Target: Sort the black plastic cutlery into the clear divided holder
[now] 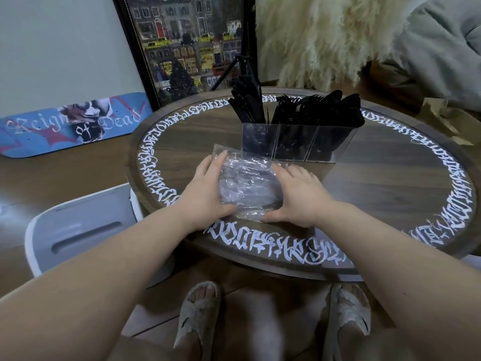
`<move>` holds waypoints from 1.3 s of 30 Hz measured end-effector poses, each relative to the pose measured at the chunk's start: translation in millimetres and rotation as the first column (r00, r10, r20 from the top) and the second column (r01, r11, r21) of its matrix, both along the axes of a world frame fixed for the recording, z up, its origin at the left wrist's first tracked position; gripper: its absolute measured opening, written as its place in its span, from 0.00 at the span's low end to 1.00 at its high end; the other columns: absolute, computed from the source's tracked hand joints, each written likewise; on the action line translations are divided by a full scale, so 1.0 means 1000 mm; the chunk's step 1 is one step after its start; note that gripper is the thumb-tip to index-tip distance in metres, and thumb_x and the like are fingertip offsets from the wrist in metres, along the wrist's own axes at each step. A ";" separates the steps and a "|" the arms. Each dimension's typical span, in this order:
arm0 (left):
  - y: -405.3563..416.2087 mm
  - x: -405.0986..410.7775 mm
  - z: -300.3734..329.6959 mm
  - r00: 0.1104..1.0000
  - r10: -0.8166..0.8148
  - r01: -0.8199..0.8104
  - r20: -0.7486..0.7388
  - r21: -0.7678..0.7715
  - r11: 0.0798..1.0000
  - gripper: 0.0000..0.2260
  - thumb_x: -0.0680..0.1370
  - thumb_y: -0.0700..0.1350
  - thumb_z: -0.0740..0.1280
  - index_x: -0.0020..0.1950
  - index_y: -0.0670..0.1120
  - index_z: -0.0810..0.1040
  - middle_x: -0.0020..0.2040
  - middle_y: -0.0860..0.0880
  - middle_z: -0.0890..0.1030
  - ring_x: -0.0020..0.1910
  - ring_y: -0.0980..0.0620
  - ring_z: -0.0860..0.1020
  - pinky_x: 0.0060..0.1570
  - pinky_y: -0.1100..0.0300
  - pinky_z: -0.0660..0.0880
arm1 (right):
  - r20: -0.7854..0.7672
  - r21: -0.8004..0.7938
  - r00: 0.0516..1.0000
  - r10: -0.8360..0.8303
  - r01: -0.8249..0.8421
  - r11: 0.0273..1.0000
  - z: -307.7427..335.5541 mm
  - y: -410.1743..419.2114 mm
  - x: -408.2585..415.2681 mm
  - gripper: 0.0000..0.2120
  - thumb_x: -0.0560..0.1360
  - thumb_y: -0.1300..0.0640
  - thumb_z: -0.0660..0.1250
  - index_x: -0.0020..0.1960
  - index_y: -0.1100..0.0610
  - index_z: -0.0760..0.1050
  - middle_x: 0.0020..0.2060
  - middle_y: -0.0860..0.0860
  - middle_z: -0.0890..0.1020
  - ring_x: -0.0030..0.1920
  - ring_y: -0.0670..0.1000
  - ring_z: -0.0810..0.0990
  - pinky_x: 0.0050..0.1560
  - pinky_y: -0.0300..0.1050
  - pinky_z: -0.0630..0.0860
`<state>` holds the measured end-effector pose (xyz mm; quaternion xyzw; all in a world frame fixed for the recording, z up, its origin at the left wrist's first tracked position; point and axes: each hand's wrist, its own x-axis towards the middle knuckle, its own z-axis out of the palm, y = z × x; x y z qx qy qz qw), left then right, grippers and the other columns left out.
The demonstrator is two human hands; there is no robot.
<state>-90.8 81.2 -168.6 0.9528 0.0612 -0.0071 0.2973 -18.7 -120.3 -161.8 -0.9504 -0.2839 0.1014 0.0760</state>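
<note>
1. Three compartments make up the clear divided holder [299, 142], which stands on the far half of the round table [390, 178]; black cutlery [307, 110] fills all three, handles down. The left compartment looks like knives, the middle shows fork tines, and the right one is too dark to tell.
2. Both hands lie flat on a crumpled clear plastic bag [247, 183] just near of the holder. The left hand [205, 188] has its fingers straight along the bag's left edge; the right hand [296, 196] has its fingers spread and relaxed over the right edge, thumb at the near corner. Neither grips anything.
3. No loose cutlery shows on the table, so the sorting looks finished or nearly so. Whether the bag hides any pieces cannot be told.
4. Risks from here, as I judge them:
   - The bag's far edge sits right by the holder's base. Pushing it away could nudge the light holder and tip it, since the tall cutlery makes it top-heavy.
   - Lifting the bag quickly could snag a protruding utensil and scatter the sorted pieces.
   - The thin film may slide on the smooth tabletop under flat palms.
</note>
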 end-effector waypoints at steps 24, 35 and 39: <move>0.012 0.019 -0.009 0.987 -0.158 0.162 -0.041 0.343 0.925 0.29 0.76 0.59 0.65 0.75 0.59 0.60 0.79 0.50 0.52 0.76 0.47 0.55 0.72 0.49 0.59 | 0.112 -0.286 0.988 0.104 -0.069 0.956 0.017 0.021 0.009 0.39 0.68 0.31 0.63 0.72 0.53 0.64 0.72 0.53 0.65 0.76 0.58 0.53 0.72 0.66 0.44; 0.013 0.019 -0.010 0.981 -0.193 0.185 0.020 0.199 0.962 0.28 0.75 0.53 0.70 0.73 0.54 0.67 0.77 0.51 0.57 0.73 0.53 0.62 0.68 0.60 0.62 | -0.099 -0.066 0.993 0.066 -0.073 0.995 -0.005 0.036 0.023 0.61 0.59 0.27 0.69 0.78 0.54 0.45 0.77 0.52 0.54 0.76 0.55 0.52 0.74 0.57 0.55; 0.013 0.019 -0.008 0.982 -0.150 0.134 0.118 0.132 0.982 0.28 0.72 0.51 0.73 0.71 0.52 0.69 0.75 0.51 0.61 0.71 0.54 0.63 0.63 0.68 0.58 | -0.031 -0.034 0.999 0.034 -0.035 0.999 -0.008 0.037 0.028 0.53 0.62 0.30 0.70 0.77 0.54 0.54 0.71 0.51 0.64 0.69 0.57 0.62 0.70 0.56 0.63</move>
